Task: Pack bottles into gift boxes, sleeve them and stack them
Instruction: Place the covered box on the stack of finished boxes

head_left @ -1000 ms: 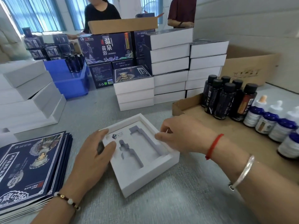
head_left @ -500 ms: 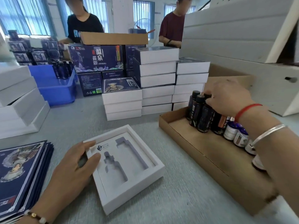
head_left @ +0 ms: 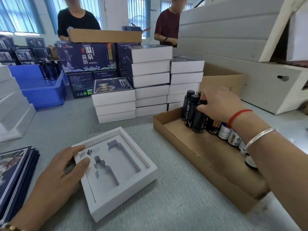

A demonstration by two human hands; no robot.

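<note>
My right hand (head_left: 220,104) pinches a dark bottle (head_left: 199,118) in the cardboard tray (head_left: 208,157), hiding its cap; my left hand (head_left: 66,170) rests flat on the gift box (head_left: 116,170) at the bench's near edge.

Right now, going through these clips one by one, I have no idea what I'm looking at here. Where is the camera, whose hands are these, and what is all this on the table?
There is no machine: a person wears one camera on the head, looking down at their own two hands. The left hand rests on the edge of an open white gift box, whose foam insert has two empty bottle-shaped slots. The right hand reaches into a cardboard tray and grips the cap of a dark bottle standing among others. Small white-labelled bottles stand beside those. Behind are stacks of finished boxes; printed sleeves lie at the left.
</note>
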